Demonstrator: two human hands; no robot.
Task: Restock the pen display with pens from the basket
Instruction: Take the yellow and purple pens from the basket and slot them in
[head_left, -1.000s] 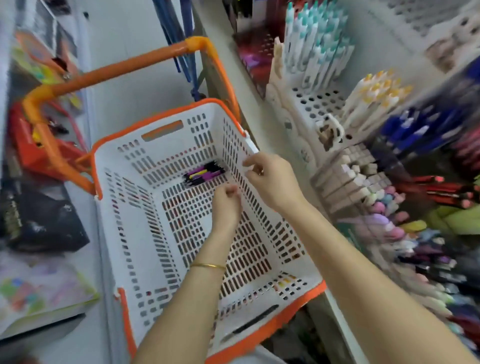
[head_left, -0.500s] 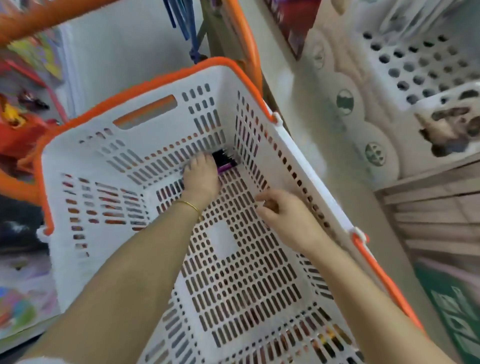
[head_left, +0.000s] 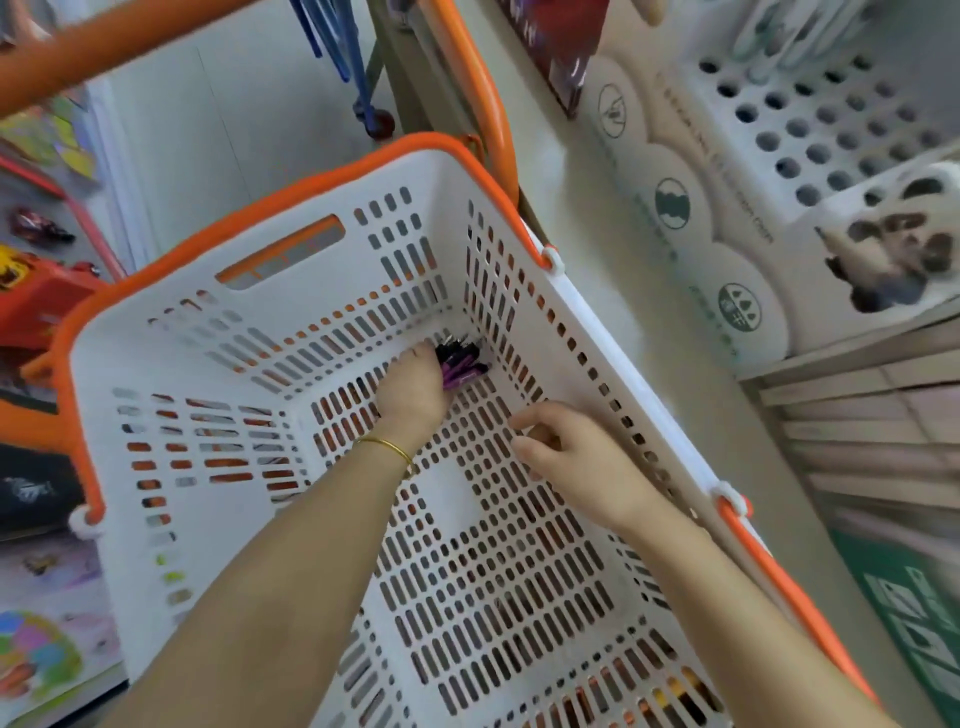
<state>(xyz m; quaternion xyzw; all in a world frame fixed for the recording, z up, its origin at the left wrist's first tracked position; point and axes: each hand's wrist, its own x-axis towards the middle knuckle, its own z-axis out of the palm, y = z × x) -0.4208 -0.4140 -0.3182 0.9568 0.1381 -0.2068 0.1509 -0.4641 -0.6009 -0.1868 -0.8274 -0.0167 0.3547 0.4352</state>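
Pale smooth flooring (head_left: 208, 130) is showing beyond the basket (head_left: 218, 395), and blurred toys in red and yellow (head_left: 36, 291) are lying to the left of it. That basket is standing in the middle, a white moulded plastic tub with slotted walls, a slotted floor and a glossy orange rim, and its orange tubular handle (head_left: 483, 88) is rising past its far right corner. Inside it, the left hand (head_left: 415, 389), with a thin gold bangle (head_left: 387, 447) circling the wrist, is reaching to the far right corner, where its fingers are folding down over the pens (head_left: 462, 361); whether they are truly closing round the bundle I cannot tell. Those pens, slim black and purple barrels, are lying together on the basket floor, pressed into that corner. Nearer along the right wall, the right hand (head_left: 571, 457) is hovering with its fingers loosely curled and nothing showing in them. Right of the basket, a cream ledge (head_left: 597, 291) is running alongside, and beyond it the pen display (head_left: 810, 130), a white block drilled with rows of round holes, is showing many holes vacant. Judging by this, the restock is sitting at the pick-up stage: the bundle is waiting to be lifted, carried over the right wall and slotted, barrel by barrel, into the holes.
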